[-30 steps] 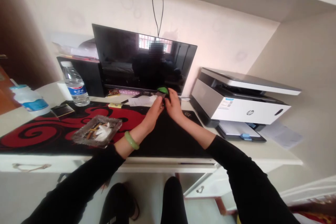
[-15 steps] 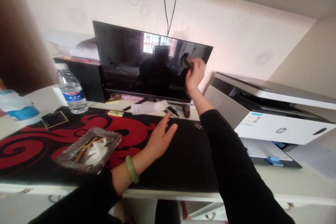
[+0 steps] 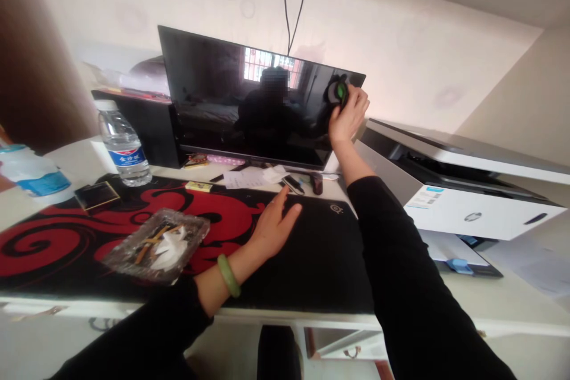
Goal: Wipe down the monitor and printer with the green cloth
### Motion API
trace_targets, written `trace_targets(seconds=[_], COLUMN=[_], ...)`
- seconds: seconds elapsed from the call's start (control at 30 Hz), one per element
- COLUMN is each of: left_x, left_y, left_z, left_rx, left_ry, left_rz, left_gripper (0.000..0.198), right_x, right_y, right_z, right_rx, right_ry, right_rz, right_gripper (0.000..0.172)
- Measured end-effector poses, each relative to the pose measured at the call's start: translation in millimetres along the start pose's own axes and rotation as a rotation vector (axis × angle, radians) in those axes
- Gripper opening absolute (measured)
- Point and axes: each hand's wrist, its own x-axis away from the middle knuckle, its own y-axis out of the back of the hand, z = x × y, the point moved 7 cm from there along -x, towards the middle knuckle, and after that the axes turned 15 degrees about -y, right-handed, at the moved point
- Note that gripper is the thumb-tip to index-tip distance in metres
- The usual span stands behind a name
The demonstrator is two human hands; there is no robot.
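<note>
- Right up at the screen: the right hand (image 3: 350, 114) is closed around a small black-and-green item (image 3: 341, 93), fingers wrapped over it, and pressing it against the upper right corner of the flat-screen monitor (image 3: 249, 95); too small to tell exactly what that item is
- The monitor stands tilted back on the desk (image 3: 75, 160), with a dark reflection across the glass and a black cable (image 3: 294, 0) hanging down the wall behind it
- Left hand (image 3: 278, 228) lying open, fingers spread, palm down on the black-and-red mouse pad (image 3: 320, 261), holding nothing, with a pale green bangle (image 3: 228, 275) on that wrist
- Just left of that hand, a clear glass ashtray (image 3: 155, 244) sits on the mouse pad with crumpled white tissue (image 3: 164, 247) inside
- Behind the pad, loose papers (image 3: 247, 179) and a dark remote (image 3: 316, 183) lie right at the monitor's foot
- Over on the left, a water bottle (image 3: 121, 142) stands beside a black box (image 3: 146, 130), with a white bottle with a blue label (image 3: 35, 173) further along
- To the right, a white HP printer (image 3: 472, 214) sits just beside the raised right arm
</note>
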Motion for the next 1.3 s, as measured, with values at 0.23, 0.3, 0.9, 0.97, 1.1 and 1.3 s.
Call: trace_targets(seconds=[0.23, 0.3, 0.9, 0.97, 1.1, 1.3], left_x=[-1.3, -0.7, -1.1, 0.3, 5.3, 15.1], left_y=[0.5, -1.2, 22.1, 22.5, 30.3, 47.2], left_z=[-6.5, -8.4, -25.8, -32.1, -49.4, -69.2], left_rx=[-0.046, -0.044, 0.076, 0.116, 0.148, -0.003], left_ry=[0.01, 0.003, -0.114, -0.16, -0.304, -0.575], left_rz=[0.005, 0.007, -0.251, -0.278, -0.358, -0.474], left_gripper=[0.075, 0.074, 0.057, 0.057, 0.052, 0.048], right_x=[153.5, 163.6, 170.1, 126.5, 71.6, 163.9], right_y=[-20.0, -19.1, -67.9, -55.1, -44.5, -101.8], right_z=[-15.1, -15.0, 88.5, 71.3, 82.2, 181.3], right_rx=[0.155, 0.156, 0.062, 0.057, -0.124, -0.024], right_ry=[0.407, 0.441, 0.378, 0.219, -0.119, 0.393], right_rz=[0.664, 0.707, 0.645, 0.479, 0.087, 0.591], right_gripper=[0.058, 0.057, 0.057, 0.058, 0.057, 0.065])
